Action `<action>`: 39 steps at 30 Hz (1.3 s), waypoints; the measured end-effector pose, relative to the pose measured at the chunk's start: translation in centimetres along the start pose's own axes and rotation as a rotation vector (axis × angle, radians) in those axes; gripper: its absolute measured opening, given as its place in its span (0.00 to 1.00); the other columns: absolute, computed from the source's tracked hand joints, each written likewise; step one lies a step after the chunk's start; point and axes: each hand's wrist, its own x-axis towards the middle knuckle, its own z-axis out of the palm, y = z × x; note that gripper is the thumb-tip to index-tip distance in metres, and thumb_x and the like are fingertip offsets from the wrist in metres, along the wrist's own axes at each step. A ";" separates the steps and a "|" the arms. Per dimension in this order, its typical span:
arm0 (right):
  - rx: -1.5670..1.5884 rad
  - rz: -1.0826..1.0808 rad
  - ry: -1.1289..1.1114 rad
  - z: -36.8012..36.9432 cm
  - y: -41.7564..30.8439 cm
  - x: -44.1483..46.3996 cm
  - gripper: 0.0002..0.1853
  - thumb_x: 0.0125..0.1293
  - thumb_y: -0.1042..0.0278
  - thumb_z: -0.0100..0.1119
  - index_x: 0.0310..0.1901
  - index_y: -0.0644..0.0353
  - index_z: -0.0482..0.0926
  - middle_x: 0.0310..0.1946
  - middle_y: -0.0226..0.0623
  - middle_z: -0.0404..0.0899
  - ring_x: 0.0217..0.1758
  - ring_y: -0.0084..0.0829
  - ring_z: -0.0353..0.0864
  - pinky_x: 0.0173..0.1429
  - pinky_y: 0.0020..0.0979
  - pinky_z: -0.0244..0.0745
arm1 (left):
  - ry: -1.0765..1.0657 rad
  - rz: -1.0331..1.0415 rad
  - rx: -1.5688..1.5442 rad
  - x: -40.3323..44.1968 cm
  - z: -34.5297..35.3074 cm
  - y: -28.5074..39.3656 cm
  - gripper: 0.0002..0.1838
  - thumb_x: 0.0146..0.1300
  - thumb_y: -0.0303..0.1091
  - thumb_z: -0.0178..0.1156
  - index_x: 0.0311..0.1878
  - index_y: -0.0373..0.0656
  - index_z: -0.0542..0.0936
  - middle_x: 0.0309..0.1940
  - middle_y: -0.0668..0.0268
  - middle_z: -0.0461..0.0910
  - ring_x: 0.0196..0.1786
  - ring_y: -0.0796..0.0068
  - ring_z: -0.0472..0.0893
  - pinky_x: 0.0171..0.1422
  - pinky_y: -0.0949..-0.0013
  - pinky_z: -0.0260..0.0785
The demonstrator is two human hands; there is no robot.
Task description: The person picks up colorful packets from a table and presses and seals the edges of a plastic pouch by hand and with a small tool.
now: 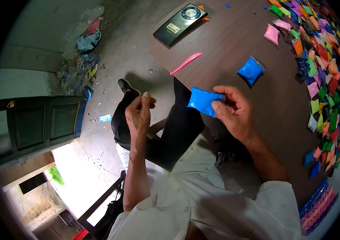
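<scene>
My right hand [236, 114] holds a small blue packet [204, 101] by its right end, thumb on the near face and fingers behind it. The packet is above the table's edge, over my lap. To its left, apart from it, my left hand [139, 114] is raised with the thumb up and the fingers curled against it; whatever they may hold is hidden. A second blue packet [251, 71] lies on the table, just beyond my right hand. A pink plastic knife [186, 63] lies at the table's edge.
On the brown table [222, 44] lies a dark phone [178, 26] with an orange packet partly under it. A large pile of colourful packets [324, 76] spreads along the right side. Litter [76, 76] covers the floor by the wall; a green door [38, 124] stands at left.
</scene>
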 end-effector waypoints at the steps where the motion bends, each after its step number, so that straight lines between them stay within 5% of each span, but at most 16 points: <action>1: 0.001 0.001 0.001 0.0 0.0 0.0 0.17 0.71 0.75 0.65 0.59 0.66 0.78 0.41 0.28 0.81 0.41 0.12 0.77 0.46 0.20 0.75 | -0.075 -0.030 -0.100 -0.9 0.7 1.4 0.22 0.77 0.45 0.59 0.52 0.31 0.84 0.37 0.56 0.87 0.39 0.72 0.83 0.49 0.67 0.75; 7: -0.022 -0.017 0.005 0.1 0.1 0.0 0.18 0.71 0.75 0.65 0.60 0.66 0.77 0.41 0.29 0.80 0.40 0.13 0.76 0.44 0.20 0.75 | -0.152 0.240 -0.252 -4.5 5.3 6.9 0.31 0.76 0.53 0.59 0.59 0.28 0.79 0.38 0.57 0.87 0.37 0.73 0.84 0.50 0.68 0.76; 9: -0.076 -0.050 0.013 0.1 0.2 0.0 0.17 0.71 0.75 0.65 0.59 0.67 0.78 0.39 0.29 0.80 0.39 0.13 0.76 0.42 0.20 0.74 | -0.258 0.220 -0.046 -5.1 5.8 8.3 0.28 0.74 0.47 0.62 0.62 0.29 0.77 0.39 0.58 0.87 0.38 0.74 0.84 0.50 0.70 0.77; 14: -0.062 -0.116 0.016 -0.5 0.8 0.4 0.16 0.71 0.80 0.63 0.59 0.65 0.78 0.41 0.28 0.80 0.35 0.12 0.75 0.37 0.18 0.74 | -0.065 0.111 -0.155 -2.5 5.3 5.7 0.14 0.77 0.35 0.57 0.50 0.32 0.85 0.38 0.59 0.89 0.35 0.77 0.83 0.42 0.72 0.76; 18: -0.140 -0.097 0.127 -0.1 0.5 0.4 0.14 0.69 0.77 0.66 0.55 0.65 0.81 0.35 0.26 0.79 0.33 0.11 0.73 0.36 0.18 0.71 | 0.043 0.328 0.097 0.0 3.9 6.4 0.13 0.74 0.37 0.64 0.51 0.35 0.85 0.39 0.61 0.87 0.41 0.77 0.83 0.44 0.71 0.74; 20: -0.097 -0.097 0.172 0.5 0.2 0.6 0.13 0.69 0.77 0.66 0.54 0.65 0.81 0.34 0.26 0.79 0.33 0.10 0.73 0.35 0.18 0.72 | 0.124 0.722 0.262 2.0 4.4 7.4 0.12 0.68 0.34 0.69 0.50 0.38 0.85 0.41 0.58 0.86 0.41 0.70 0.84 0.44 0.68 0.75; 23: -0.141 -0.096 0.215 0.3 0.1 0.7 0.13 0.69 0.77 0.67 0.54 0.66 0.81 0.33 0.26 0.80 0.33 0.10 0.74 0.36 0.20 0.74 | 0.111 0.902 0.437 4.6 5.9 8.4 0.12 0.63 0.32 0.72 0.48 0.40 0.86 0.40 0.58 0.84 0.41 0.63 0.84 0.44 0.62 0.76; 27: -0.289 -0.183 0.211 -0.2 1.0 0.9 0.14 0.67 0.77 0.68 0.53 0.67 0.81 0.35 0.31 0.82 0.35 0.14 0.78 0.39 0.22 0.78 | 0.023 0.744 0.453 5.7 6.7 8.0 0.07 0.64 0.31 0.70 0.41 0.40 0.85 0.36 0.57 0.81 0.40 0.57 0.82 0.43 0.57 0.74; 31: -0.249 -0.096 0.214 -0.3 0.8 1.0 0.15 0.66 0.77 0.69 0.53 0.67 0.81 0.37 0.34 0.84 0.37 0.15 0.79 0.39 0.23 0.79 | 0.108 0.833 0.540 4.5 5.9 7.2 0.07 0.66 0.32 0.67 0.41 0.40 0.82 0.35 0.57 0.79 0.43 0.54 0.82 0.46 0.53 0.75; 34: -0.243 -0.055 0.210 -0.2 0.6 1.1 0.15 0.65 0.77 0.69 0.53 0.67 0.81 0.38 0.35 0.84 0.37 0.15 0.80 0.39 0.22 0.79 | 0.069 0.673 0.406 1.4 5.1 6.9 0.05 0.70 0.30 0.64 0.42 0.39 0.80 0.32 0.55 0.79 0.34 0.52 0.82 0.40 0.52 0.75; 36: -0.244 -0.076 0.213 0.0 0.2 1.1 0.14 0.66 0.77 0.68 0.52 0.66 0.81 0.36 0.34 0.84 0.35 0.15 0.79 0.38 0.23 0.79 | -0.093 0.406 0.141 -1.7 5.4 7.6 0.04 0.73 0.27 0.62 0.41 0.35 0.79 0.28 0.56 0.81 0.28 0.67 0.84 0.33 0.66 0.75; 39: -0.372 -0.055 0.170 0.1 -0.1 0.8 0.13 0.70 0.78 0.65 0.55 0.65 0.80 0.40 0.25 0.81 0.35 0.09 0.72 0.36 0.16 0.70 | -0.136 0.543 0.198 -4.5 6.6 7.0 0.05 0.72 0.26 0.63 0.46 0.36 0.79 0.29 0.56 0.84 0.29 0.69 0.86 0.33 0.66 0.77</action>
